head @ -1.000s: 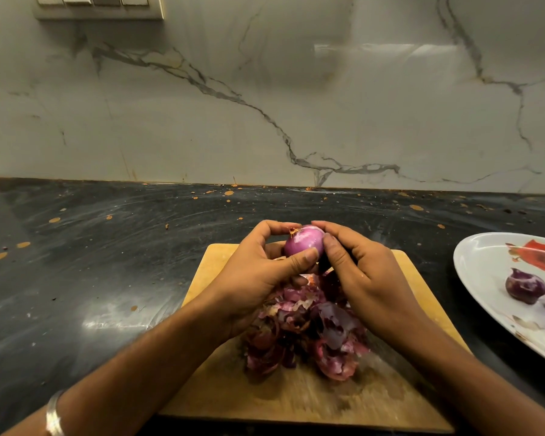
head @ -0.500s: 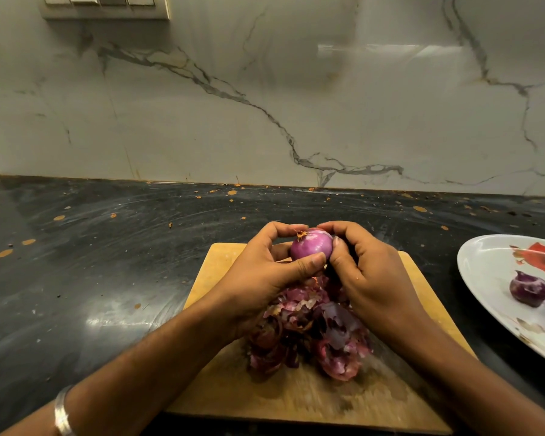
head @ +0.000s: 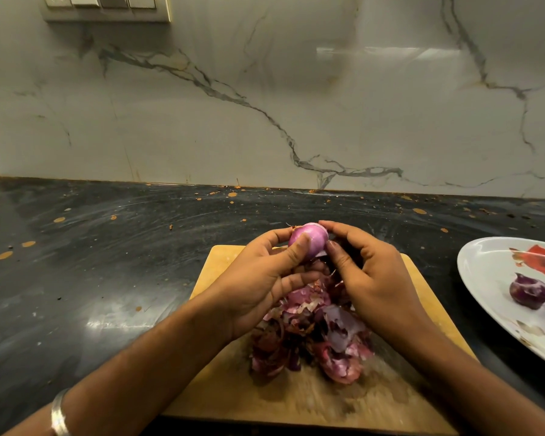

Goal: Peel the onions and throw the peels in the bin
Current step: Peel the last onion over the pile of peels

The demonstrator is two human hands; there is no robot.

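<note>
both hands (head: 315,278) grip 1 onion (head: 309,239) above peels (head: 312,335), root tip pointing up-left.

The onion (head: 310,239) looks smooth and glossy, the peels (head: 312,335) papery and dry. The board (head: 416,313) is matt, worn wood. The counter (head: 107,262) is dark polished stone (smeared, speckled); the wall (head: 265,105) glossy marble, the plate (head: 485,269) shiny, the bangle (head: 59,415) metal.
</note>
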